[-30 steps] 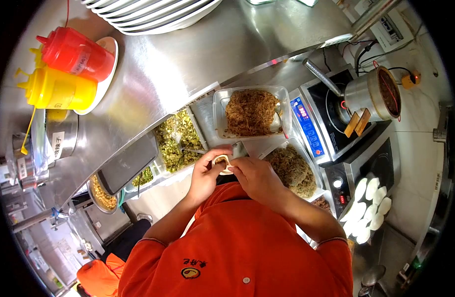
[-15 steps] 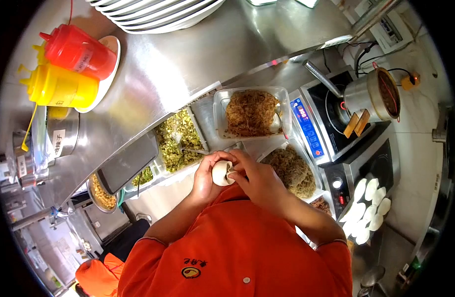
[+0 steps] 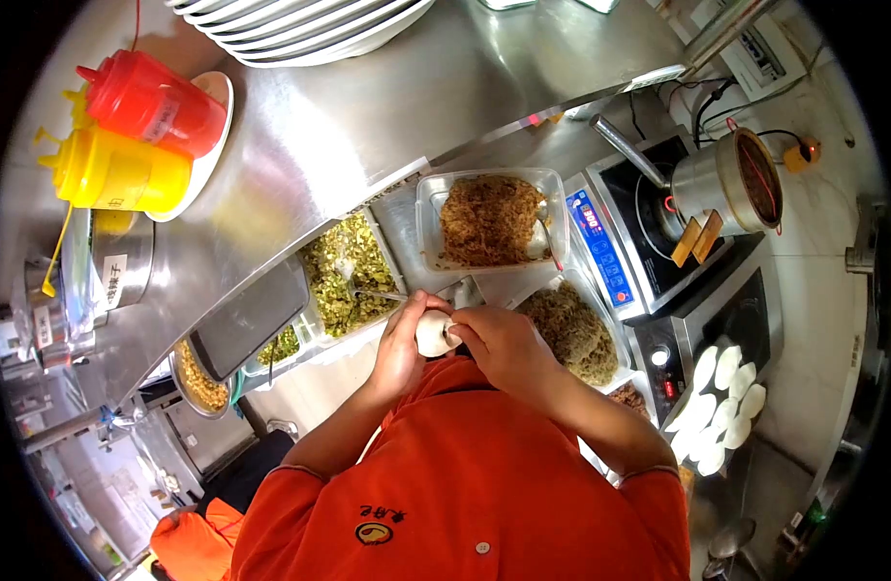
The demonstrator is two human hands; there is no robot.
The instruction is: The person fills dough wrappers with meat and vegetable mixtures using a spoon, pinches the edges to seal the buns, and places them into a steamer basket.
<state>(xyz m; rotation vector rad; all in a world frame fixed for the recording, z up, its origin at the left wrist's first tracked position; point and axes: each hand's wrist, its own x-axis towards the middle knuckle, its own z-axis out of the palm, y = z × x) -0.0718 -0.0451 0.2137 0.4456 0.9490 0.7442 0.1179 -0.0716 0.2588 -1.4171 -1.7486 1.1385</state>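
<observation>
At chest height I hold a small white dough bun (image 3: pixel 433 334) between my two hands. My left hand (image 3: pixel 399 344) cups it from the left, fingers curled round its side and far edge. From the right, my right hand (image 3: pixel 496 341) pinches the bun's edge near a dark opening, its fingers bent. What is inside the bun is hidden. Just beyond my hands stand a tub of chopped green vegetables (image 3: pixel 344 276) with a spoon and a clear tub of brown shredded filling (image 3: pixel 489 218). Beside my right forearm is a tub of greyish-brown filling (image 3: pixel 571 329).
A steel shelf (image 3: pixel 387 107) holds stacked white plates (image 3: pixel 310 29) and red (image 3: pixel 160 107) and yellow (image 3: pixel 121 169) squeeze bottles. To the right are an induction cooker (image 3: pixel 639 213) with a pot (image 3: pixel 726 184) and several white oval pieces (image 3: pixel 722 397). Another person's orange clothing (image 3: pixel 199 537) shows lower left.
My right fingers have closed in on the bun's opening, and the bun's folded rim now looks more gathered. My left hand has shifted only slightly round it.
</observation>
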